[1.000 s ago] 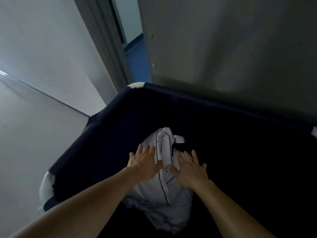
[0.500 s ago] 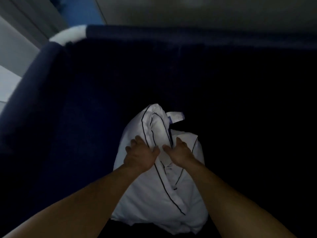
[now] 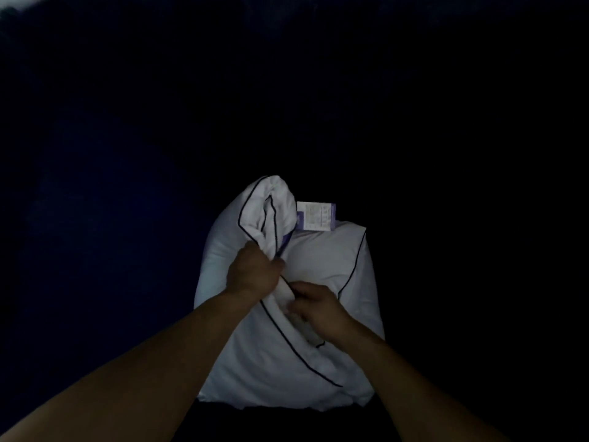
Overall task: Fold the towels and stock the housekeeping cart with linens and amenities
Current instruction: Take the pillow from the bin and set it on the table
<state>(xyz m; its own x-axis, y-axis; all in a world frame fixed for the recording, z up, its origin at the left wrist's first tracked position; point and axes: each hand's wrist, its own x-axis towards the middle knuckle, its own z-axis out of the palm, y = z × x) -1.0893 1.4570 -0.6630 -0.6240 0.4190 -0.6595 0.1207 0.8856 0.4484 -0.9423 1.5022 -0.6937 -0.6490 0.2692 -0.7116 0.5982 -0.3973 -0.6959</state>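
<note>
Gripping a bunched flap of the pillow (image 3: 255,362) in left hand (image 3: 253,271), with fingers clenched round the cloth; pinching the edge by the piping (image 3: 288,341) with right hand (image 3: 320,312), with fingertips buried in the fold, so cannot tell how deep. Sitting low inside the dark bin (image 3: 95,186), roughly centre, with label (image 3: 315,215) poking out at the far end; upright or leaning, cannot tell.

Risks, as judged: could slip from the right pinch if pulled hard, being only a thin edge; could come up lopsided if lifted by the flap alone; could strain the seam if tugged in opposite directions; could snag on bin fabric on the way out; could misplace a regrip in such dim light.

Room: well apart from bin walls on left, right and far side; no other items made out, though too dark to be sure; barely any rim showing, only a pale strip at the top edge; working with wrists close together, so probably little slack for regripping without letting go of one side.
</note>
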